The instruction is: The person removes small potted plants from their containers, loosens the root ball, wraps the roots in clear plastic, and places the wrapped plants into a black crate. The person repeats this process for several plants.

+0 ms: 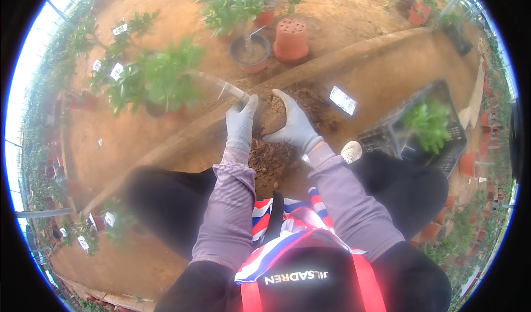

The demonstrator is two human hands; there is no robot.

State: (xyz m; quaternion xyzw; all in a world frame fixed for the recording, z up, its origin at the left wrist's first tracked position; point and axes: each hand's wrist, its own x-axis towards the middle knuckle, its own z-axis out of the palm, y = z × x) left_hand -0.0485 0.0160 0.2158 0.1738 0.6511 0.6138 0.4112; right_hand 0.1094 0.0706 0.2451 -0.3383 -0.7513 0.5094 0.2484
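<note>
Head view
Hands: two, both in grey gloves, set close together over a mound of brown soil [272, 146].
Left hand [241, 123]: fingers curled around the pale bare stem [218, 83] of a leafy plant [157, 79] that lay tilted to the left.
Right hand [294, 125]: fingers held together and cupped against the root ball of soil [271, 115] at the stem's base.
Upright pots: one with soil and a stick [250, 52], one behind the foliage [266, 12].
Upturned pot: one, terracotta-coloured, with holes [291, 39], just beside them.
Crate: one, black [387, 138], at the right, holding one green plant [428, 123].
White tag on the ground: one [343, 100], near the right hand.
</note>
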